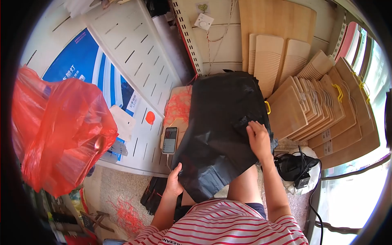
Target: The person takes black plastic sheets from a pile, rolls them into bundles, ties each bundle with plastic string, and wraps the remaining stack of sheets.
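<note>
A large black plastic bag (pixel 216 122) lies spread over my lap and reaches up toward the wall. Its surface is creased, with a shiny patch near the bottom edge. My left hand (pixel 174 183) grips the lower left edge, thumb along the side and the other fingers partly hidden. On the right side, my right hand (pixel 259 139) has its fingers curled around a bunched fold of the bag. Left of the bag, a phone (pixel 169 140) with a lit screen and a white cable rests on a surface with red plastic strands (pixel 178 104).
Red plastic bags (pixel 65 130) hang at the left before a white slotted panel (pixel 139 49). Wooden washboards (pixel 267 61) and boards (pixel 290 110) stand at the right. A black cable (pixel 315 196) runs down beside a black adapter (pixel 302 181). Red shreds (pixel 127 214) litter the floor.
</note>
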Demonstrator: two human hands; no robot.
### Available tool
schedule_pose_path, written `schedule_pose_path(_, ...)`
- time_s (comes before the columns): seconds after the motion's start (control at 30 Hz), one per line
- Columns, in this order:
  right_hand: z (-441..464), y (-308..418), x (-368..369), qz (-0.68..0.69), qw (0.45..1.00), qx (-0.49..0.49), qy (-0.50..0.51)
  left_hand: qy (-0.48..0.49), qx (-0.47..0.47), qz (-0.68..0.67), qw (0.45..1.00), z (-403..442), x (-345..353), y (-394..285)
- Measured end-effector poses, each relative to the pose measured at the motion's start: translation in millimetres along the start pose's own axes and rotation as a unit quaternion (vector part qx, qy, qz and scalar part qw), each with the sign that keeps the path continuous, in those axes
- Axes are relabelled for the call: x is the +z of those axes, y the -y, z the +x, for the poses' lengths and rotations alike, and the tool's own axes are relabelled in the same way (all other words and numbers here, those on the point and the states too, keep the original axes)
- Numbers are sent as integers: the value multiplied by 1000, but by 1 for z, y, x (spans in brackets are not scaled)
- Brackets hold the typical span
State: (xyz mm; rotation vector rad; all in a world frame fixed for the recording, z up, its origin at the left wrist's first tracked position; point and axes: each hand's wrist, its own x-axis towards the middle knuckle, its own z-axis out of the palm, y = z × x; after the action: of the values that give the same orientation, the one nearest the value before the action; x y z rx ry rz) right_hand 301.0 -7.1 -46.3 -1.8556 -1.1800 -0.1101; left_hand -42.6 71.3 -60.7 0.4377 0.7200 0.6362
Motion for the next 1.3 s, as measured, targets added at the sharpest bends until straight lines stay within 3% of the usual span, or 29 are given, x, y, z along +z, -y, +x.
schedule_pose_path(0.07, 26, -11, 7, 87, 994, 48, -42, -4, -1, -6, 1000, -2, 5, 0)
schedule_pose_path(0.17, 69, -47, 35, 126, 985, 117, -21, -12, -7, -2, 1000, -1, 2, 0)
schedule_pose_path(0.23, 95, -85, 71, 347, 880, 324, -7, -15, -10, 7, 1000, 0, -2, 2)
schedule_pose_path(0.27, 106, -92, 79, 348, 880, 322, -8, -13, -12, 9, 1000, 0, -3, 2)
schedule_pose_path(0.33, 128, -97, 90, 403, 820, 401, -61, -9, -12, 13, 1000, 1, -1, 0)
schedule_pose_path(0.47, 165, -92, 96, 392, 805, 432, -105, -19, 2, 32, 999, -1, 2, -6)
schedule_pose_path(0.6, 190, -90, 90, 258, 842, 474, 3, -36, 7, 40, 999, 2, 6, -10)
schedule_pose_path(0.67, 195, -105, 105, 147, 891, 427, 57, -28, 3, 37, 999, 5, -1, -11)
schedule_pose_path(0.7, 196, -116, 114, 147, 890, 428, 59, -19, -3, 34, 999, 5, -3, -11)
schedule_pose_path(0.77, 194, -135, 128, 176, 917, 357, 24, -19, -4, 28, 999, 4, -3, -10)
schedule_pose_path(0.9, 177, -88, 86, 227, 917, 326, 28, 9, -2, 21, 1000, 2, 1, -9)
schedule_pose_path(0.97, 166, -81, 68, 369, 896, 216, 119, 7, 2, 22, 1000, 1, 5, -10)
schedule_pose_path(1.0, 159, -74, 56, 368, 897, 216, 119, 5, 8, 24, 1000, 1, 7, -9)
schedule_pose_path(1.07, 139, -59, 34, 323, 921, 98, 192, -1, 16, 29, 999, 3, 5, -6)
schedule_pose_path(1.1, 128, -58, 28, 323, 922, 97, 192, -8, 24, 36, 999, 4, 3, -6)
schedule_pose_path(1.17, 108, -58, 15, 307, 902, -40, 301, -10, 22, 38, 999, 5, 1, -5)
schedule_pose_path(1.2, 103, -40, -5, 185, 927, -99, 311, -13, 17, 41, 999, 4, 0, -4)
schedule_pose_path(1.3, 78, -35, -15, 129, 945, -106, 282, -7, 15, 52, 999, 1, 6, -4)
